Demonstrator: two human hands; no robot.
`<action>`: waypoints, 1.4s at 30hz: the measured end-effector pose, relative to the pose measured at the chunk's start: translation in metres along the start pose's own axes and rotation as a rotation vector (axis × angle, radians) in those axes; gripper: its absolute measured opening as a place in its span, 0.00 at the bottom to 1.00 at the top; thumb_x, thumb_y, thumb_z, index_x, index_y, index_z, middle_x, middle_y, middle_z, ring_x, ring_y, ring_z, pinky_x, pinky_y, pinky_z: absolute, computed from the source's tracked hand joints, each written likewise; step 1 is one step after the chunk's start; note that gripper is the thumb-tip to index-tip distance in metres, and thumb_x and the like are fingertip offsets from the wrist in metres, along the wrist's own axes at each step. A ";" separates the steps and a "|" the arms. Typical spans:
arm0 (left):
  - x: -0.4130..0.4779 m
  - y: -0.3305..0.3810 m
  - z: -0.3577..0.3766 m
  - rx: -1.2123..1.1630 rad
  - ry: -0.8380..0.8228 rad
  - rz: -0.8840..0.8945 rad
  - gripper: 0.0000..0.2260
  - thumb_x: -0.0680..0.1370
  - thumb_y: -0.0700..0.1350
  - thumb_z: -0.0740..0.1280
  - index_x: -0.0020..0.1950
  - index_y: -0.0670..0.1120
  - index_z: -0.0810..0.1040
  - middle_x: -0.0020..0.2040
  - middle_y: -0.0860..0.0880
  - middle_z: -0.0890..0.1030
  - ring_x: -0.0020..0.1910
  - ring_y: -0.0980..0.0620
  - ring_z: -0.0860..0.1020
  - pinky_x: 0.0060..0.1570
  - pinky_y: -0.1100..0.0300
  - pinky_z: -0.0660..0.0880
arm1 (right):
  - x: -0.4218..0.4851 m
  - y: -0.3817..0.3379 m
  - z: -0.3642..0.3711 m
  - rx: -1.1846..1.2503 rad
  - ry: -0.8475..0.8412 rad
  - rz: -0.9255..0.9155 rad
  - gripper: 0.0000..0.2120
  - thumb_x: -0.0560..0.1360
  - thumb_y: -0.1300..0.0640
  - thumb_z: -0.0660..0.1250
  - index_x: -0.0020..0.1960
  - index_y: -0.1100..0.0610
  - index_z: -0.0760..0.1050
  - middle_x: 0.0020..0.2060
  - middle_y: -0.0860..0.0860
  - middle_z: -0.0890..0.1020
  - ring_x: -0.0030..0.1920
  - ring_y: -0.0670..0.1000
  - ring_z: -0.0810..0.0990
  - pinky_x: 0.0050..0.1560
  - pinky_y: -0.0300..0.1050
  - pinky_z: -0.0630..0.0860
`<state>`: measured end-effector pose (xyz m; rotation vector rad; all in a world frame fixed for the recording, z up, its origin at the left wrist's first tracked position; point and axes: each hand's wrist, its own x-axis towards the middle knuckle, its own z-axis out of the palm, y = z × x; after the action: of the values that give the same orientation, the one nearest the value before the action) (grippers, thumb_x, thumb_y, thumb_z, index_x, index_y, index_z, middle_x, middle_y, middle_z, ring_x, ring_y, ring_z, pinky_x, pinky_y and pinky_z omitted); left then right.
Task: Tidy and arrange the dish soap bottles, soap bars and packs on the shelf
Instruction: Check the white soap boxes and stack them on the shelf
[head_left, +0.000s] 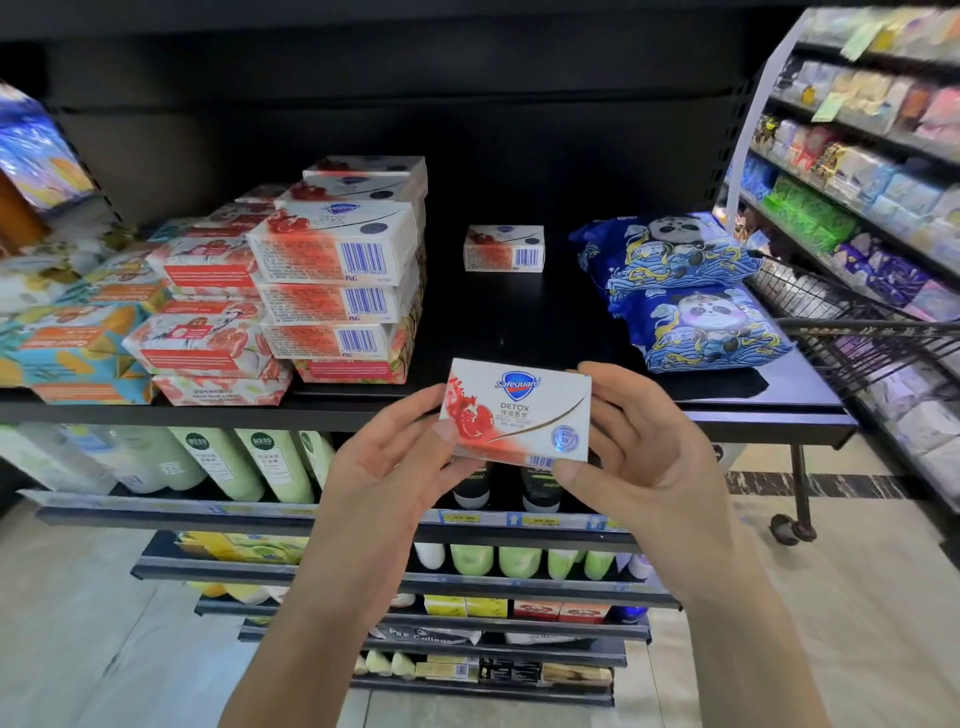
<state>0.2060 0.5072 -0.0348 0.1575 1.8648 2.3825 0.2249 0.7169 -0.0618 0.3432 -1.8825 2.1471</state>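
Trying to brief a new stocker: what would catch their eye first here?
A white Safeguard soap box is held front and centre, left hand and right hand pinching its sides. Behind it, a stack of matching boxes stands left on the top shelf, one lone box at the back.

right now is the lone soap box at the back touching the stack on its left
Apart. The head view shows bare black shelf between the lone soap box and the stack.

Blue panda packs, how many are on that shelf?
2. The rear panda pack lies far right on the top shelf; the front panda pack lies just before it, touching. Others may hide behind.
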 end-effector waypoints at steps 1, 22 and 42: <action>0.000 0.000 0.000 0.004 0.004 0.009 0.24 0.72 0.49 0.70 0.67 0.45 0.78 0.57 0.46 0.87 0.58 0.49 0.84 0.61 0.58 0.78 | 0.001 0.000 0.000 -0.038 -0.006 -0.005 0.31 0.71 0.68 0.73 0.72 0.59 0.70 0.66 0.54 0.81 0.71 0.57 0.76 0.69 0.56 0.74; 0.055 -0.050 -0.043 1.137 0.035 0.711 0.21 0.80 0.57 0.64 0.70 0.50 0.78 0.69 0.61 0.74 0.72 0.62 0.67 0.75 0.65 0.56 | 0.119 -0.088 0.045 -0.175 0.079 -0.123 0.24 0.71 0.65 0.79 0.65 0.58 0.79 0.55 0.49 0.86 0.55 0.45 0.85 0.55 0.40 0.81; 0.064 -0.063 -0.043 1.086 0.139 0.805 0.17 0.81 0.54 0.65 0.68 0.51 0.80 0.67 0.61 0.77 0.72 0.72 0.61 0.75 0.69 0.52 | 0.218 -0.061 0.074 -0.300 0.083 0.070 0.27 0.77 0.41 0.72 0.72 0.52 0.75 0.62 0.44 0.81 0.59 0.41 0.79 0.57 0.33 0.72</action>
<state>0.1374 0.4909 -0.1053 0.9829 3.4114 1.3003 0.0426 0.6600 0.0804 0.1258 -2.1546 1.8490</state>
